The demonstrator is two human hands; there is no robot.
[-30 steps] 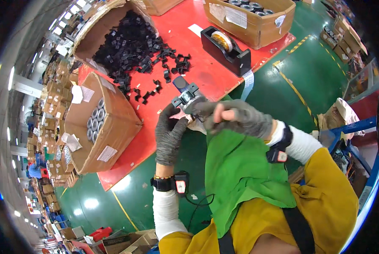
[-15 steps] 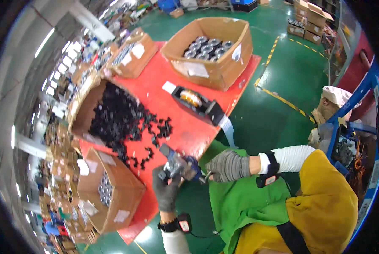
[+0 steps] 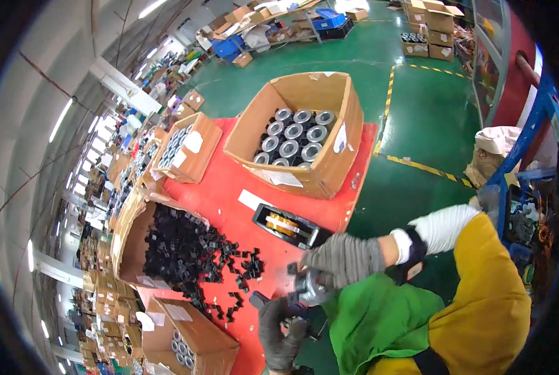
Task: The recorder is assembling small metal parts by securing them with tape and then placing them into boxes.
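My right hand (image 3: 345,259), in a grey knit glove, is closed on a round silver metal part (image 3: 312,289) with a black piece at its side. The part is just above a small blue vise (image 3: 297,309) at the near edge of the red table, and blurred by motion. Beside the vise, my gloved left hand (image 3: 281,334) has its fingers curled in. Something small glints at its fingertips, too hidden to name. Left of the hands, many black plastic clips (image 3: 179,250) spill from a tipped carton (image 3: 128,247) onto the table.
A tape dispenser (image 3: 289,226) lies on the red table (image 3: 220,203). Behind it stands a large carton (image 3: 332,178) of silver round parts. Smaller cartons with metal parts stand at the back left (image 3: 195,156) and near left (image 3: 198,337). Right, a blue frame (image 3: 523,150) rises.
My right hand has left the vise handle and now holds the metal part. My left hand has let go of that part and is lower, beside the vise. The view has shifted.
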